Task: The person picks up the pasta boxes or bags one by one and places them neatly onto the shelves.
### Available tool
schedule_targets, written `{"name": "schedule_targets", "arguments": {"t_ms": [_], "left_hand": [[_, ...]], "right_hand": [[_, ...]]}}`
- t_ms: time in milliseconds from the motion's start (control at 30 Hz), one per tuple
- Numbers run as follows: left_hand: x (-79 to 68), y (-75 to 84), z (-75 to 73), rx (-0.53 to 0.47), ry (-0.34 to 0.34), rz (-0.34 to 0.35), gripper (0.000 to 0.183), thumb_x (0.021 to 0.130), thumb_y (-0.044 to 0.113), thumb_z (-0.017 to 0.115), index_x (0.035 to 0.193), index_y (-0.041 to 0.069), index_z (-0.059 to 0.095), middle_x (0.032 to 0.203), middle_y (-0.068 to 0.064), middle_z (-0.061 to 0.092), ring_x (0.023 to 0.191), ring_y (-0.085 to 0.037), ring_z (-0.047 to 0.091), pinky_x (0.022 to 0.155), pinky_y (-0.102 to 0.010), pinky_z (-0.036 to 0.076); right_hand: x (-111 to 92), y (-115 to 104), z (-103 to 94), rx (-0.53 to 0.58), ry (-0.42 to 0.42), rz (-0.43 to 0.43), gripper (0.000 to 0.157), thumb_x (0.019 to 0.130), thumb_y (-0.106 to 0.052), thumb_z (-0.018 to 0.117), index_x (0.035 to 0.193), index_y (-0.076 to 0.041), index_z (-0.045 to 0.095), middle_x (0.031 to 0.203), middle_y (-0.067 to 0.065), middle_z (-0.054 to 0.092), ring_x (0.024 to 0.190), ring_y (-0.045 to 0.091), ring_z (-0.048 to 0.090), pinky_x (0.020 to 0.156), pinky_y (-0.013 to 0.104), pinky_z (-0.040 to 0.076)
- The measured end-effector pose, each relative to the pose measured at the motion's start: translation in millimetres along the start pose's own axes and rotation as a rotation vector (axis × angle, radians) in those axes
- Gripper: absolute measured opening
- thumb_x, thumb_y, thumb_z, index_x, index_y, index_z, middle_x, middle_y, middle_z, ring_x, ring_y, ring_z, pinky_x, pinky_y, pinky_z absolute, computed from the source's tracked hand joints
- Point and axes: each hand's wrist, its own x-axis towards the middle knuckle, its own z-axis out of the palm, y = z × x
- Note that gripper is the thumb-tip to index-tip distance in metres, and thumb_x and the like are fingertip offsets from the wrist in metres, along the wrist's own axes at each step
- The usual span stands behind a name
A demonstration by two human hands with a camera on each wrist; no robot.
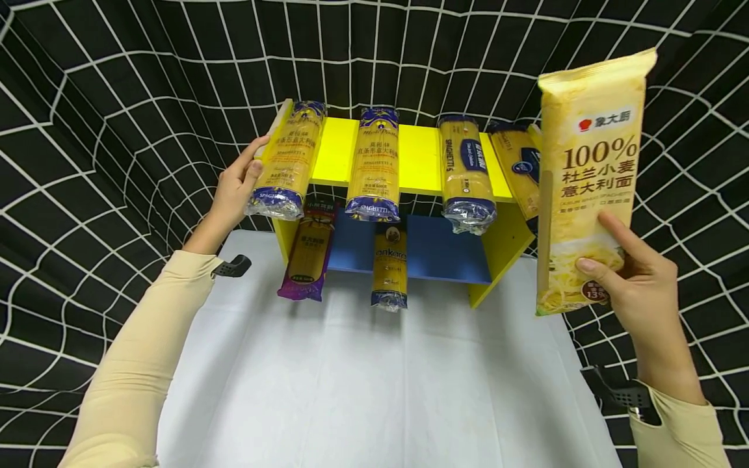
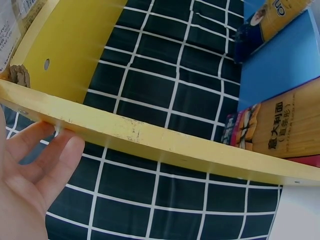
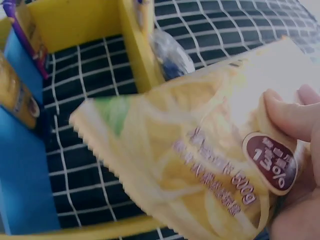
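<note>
My right hand (image 1: pixel 643 286) grips a yellow spaghetti packet (image 1: pixel 591 162) by its lower part, thumb across the front. The packet is upright, to the right of a yellow and blue shelf (image 1: pixel 336 153). In the right wrist view, the packet's lower end (image 3: pixel 190 165) fills much of the picture, overlapping the shelf. My left hand (image 1: pixel 234 185) is at the shelf's upper left corner, beside a blue-ended spaghetti packet (image 1: pixel 289 156). The left wrist view has its fingertips (image 2: pixel 70 150) right at the outer side of the yellow side panel (image 2: pixel 150 137).
More spaghetti packets lie on the top board: one in the middle (image 1: pixel 374 162), one right of it (image 1: pixel 467 172) and a tilted one (image 1: pixel 517 162) at the right end. Below, a purple-ended packet (image 1: pixel 310 253) and another packet (image 1: pixel 390 266) rest on the blue board (image 1: pixel 447 247). White cloth (image 1: pixel 374 377) covers the table.
</note>
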Motion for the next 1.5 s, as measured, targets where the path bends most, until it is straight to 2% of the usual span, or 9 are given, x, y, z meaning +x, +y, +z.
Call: {"name": "schedule_targets", "arguments": {"t_ms": [200, 333, 433, 567, 700, 900, 1200, 1500], "left_hand": [[-1.5, -2.9, 1.8, 0.001, -0.005, 0.004, 0.044, 0.105, 0.043, 0.039, 0.148, 0.048, 0.038, 0.133, -0.019, 0.06, 0.079, 0.0, 0.058, 0.059, -0.011, 0.047], [-1.5, -3.0, 2.1, -0.002, -0.001, 0.009, 0.044, 0.105, 0.042, 0.04, 0.148, 0.047, 0.039, 0.132, -0.02, 0.061, 0.08, 0.001, 0.058, 0.06, -0.011, 0.047], [-1.2, -1.1, 1.9, -0.006, 0.003, 0.01, 0.044, 0.104, 0.043, 0.04, 0.148, 0.047, 0.039, 0.132, -0.02, 0.061, 0.08, 0.001, 0.058, 0.06, -0.01, 0.047], [-0.7, 0.1, 1.7, -0.007, 0.001, 0.006, 0.044, 0.104, 0.044, 0.04, 0.148, 0.047, 0.039, 0.13, -0.02, 0.061, 0.079, 0.0, 0.057, 0.059, -0.01, 0.047], [-0.6, -0.1, 1.3, -0.009, -0.001, 0.001, 0.044, 0.104, 0.045, 0.04, 0.148, 0.047, 0.039, 0.131, -0.02, 0.06, 0.08, 0.0, 0.058, 0.059, -0.01, 0.047], [-1.7, -0.4, 0.2, -0.023, 0.001, -0.01, 0.045, 0.103, 0.046, 0.041, 0.148, 0.047, 0.039, 0.138, -0.017, 0.056, 0.081, 0.0, 0.058, 0.06, -0.01, 0.048], [-0.5, 2.2, -0.3, -0.047, -0.012, -0.011, 0.046, 0.104, 0.045, 0.041, 0.149, 0.046, 0.038, 0.143, -0.016, 0.053, 0.082, 0.0, 0.059, 0.06, -0.01, 0.05], [-0.6, 2.8, -0.1, -0.029, -0.012, -0.016, 0.046, 0.103, 0.046, 0.041, 0.149, 0.048, 0.037, 0.142, -0.016, 0.054, 0.081, 0.0, 0.059, 0.059, -0.01, 0.05]], "right_hand": [[-2.8, 10.3, 14.1, -0.123, -0.149, 0.007, 0.06, 0.081, 0.026, 0.06, 0.137, 0.006, 0.054, 0.121, -0.005, 0.071, 0.091, 0.0, 0.071, 0.067, 0.013, 0.057], [-8.6, 19.0, 20.4, -0.151, -0.229, -0.003, 0.056, 0.08, 0.027, 0.061, 0.132, 0.007, 0.058, 0.125, -0.007, 0.07, 0.092, 0.0, 0.07, 0.068, 0.013, 0.056], [-13.6, 24.5, 24.7, -0.234, -0.281, 0.003, 0.055, 0.079, 0.027, 0.062, 0.13, 0.007, 0.059, 0.126, -0.01, 0.069, 0.092, 0.0, 0.068, 0.068, 0.013, 0.056], [-19.9, 32.8, 28.7, -0.381, -0.359, -0.03, 0.055, 0.077, 0.025, 0.065, 0.129, 0.007, 0.061, 0.128, -0.018, 0.065, 0.096, -0.004, 0.063, 0.073, 0.011, 0.053], [-23.7, 41.9, 32.5, -0.415, -0.449, -0.042, 0.055, 0.076, 0.023, 0.068, 0.128, 0.005, 0.063, 0.127, -0.024, 0.063, 0.096, -0.005, 0.059, 0.073, 0.011, 0.051], [-26.0, 48.8, 40.9, -0.404, -0.567, 0.055, 0.052, 0.082, 0.016, 0.066, 0.131, -0.003, 0.064, 0.122, -0.025, 0.062, 0.09, 0.001, 0.058, 0.069, 0.019, 0.053], [-30.6, 61.4, 53.2, -0.413, -0.673, 0.146, 0.046, 0.089, 0.002, 0.066, 0.132, -0.014, 0.066, 0.128, -0.022, 0.062, 0.095, 0.002, 0.06, 0.073, 0.021, 0.053], [-38.9, 83.3, 62.9, -0.371, -0.742, 0.263, 0.043, 0.093, -0.008, 0.066, 0.135, -0.018, 0.063, 0.125, 0.005, 0.067, 0.098, 0.006, 0.058, 0.073, 0.024, 0.053]]}}
